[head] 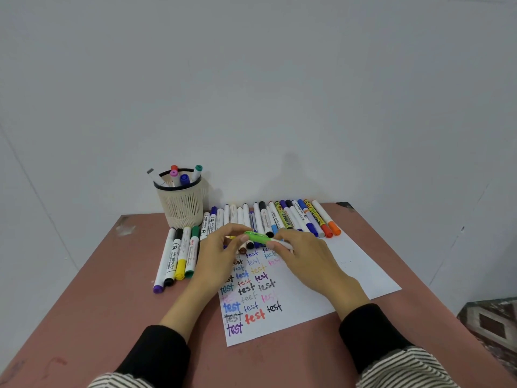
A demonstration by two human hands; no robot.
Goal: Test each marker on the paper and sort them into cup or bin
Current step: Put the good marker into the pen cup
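Both hands hold one marker with a bright green cap (256, 237) level above the top of the white paper (349, 278). My left hand (221, 250) pinches the green cap end. My right hand (300, 254) grips the white barrel end. The paper carries many "test" words in different colours. A cream mesh cup (181, 204) with a black rim stands at the back left and holds several markers. No bin is in view.
A long row of markers (282, 217) lies along the paper's far edge, up to an orange-capped one (334, 228) at the right. Several whiteboard markers (179, 254) lie left of the paper. The brown table (84, 303) backs onto a white wall.
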